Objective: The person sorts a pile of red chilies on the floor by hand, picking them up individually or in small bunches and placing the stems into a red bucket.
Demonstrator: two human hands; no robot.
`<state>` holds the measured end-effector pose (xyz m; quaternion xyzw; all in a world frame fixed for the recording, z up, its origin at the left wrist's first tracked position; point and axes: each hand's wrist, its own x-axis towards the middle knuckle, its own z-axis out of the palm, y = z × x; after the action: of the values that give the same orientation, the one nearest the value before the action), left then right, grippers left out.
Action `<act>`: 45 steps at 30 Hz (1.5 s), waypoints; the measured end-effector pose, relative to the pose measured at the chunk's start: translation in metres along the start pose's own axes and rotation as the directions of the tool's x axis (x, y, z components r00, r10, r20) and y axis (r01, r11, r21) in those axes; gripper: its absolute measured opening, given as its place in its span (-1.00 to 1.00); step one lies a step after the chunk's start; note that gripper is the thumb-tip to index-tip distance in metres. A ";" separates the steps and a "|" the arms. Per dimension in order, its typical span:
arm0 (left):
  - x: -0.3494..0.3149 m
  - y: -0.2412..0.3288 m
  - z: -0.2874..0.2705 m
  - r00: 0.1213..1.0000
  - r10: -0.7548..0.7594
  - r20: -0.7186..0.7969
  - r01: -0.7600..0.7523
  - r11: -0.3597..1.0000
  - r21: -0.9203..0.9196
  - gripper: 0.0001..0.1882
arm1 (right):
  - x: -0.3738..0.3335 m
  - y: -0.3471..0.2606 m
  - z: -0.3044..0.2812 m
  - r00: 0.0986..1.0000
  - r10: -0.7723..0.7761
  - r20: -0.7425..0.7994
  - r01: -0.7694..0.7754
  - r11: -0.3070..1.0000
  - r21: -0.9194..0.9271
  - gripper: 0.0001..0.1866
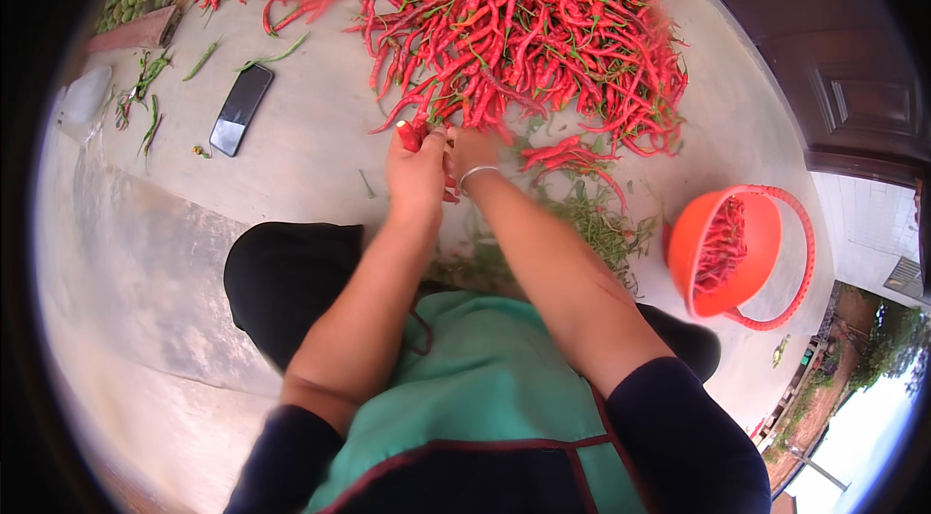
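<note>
My left hand (417, 173) is closed around a few red chili peppers (408, 136), whose ends stick out above the thumb and below the fist. Right against it is my right hand (473, 151), with a bangle (475, 171) on the wrist. Its fingers are bent in toward the peppers and partly hidden, so what they pinch cannot be made out. Just beyond both hands spreads a large heap of red chili peppers (514, 19) with green stems. A small bunch of chili peppers (572, 155) lies to the right of my right hand.
Plucked green stems (596, 223) litter the floor near my right forearm. An orange basket (766, 257) with red chilies inside stands at the right. A phone (240, 110) lies at the left, near loose green peppers (201, 60). A dark door (834, 39) edges the far right.
</note>
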<state>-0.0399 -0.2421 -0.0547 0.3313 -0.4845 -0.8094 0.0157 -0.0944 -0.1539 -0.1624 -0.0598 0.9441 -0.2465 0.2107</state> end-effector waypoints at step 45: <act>-0.061 -0.117 0.057 0.681 -0.393 0.618 -0.275 0.645 0.713 -0.81 | -0.188 0.120 -0.102 0.940 0.247 -0.235 -0.049 0.780 0.623 -0.88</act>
<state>0.0109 -0.1147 -0.0978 -0.0280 -0.7290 -0.5885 -0.3485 0.0305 0.0365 -0.0719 0.1252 0.8367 -0.5256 0.0897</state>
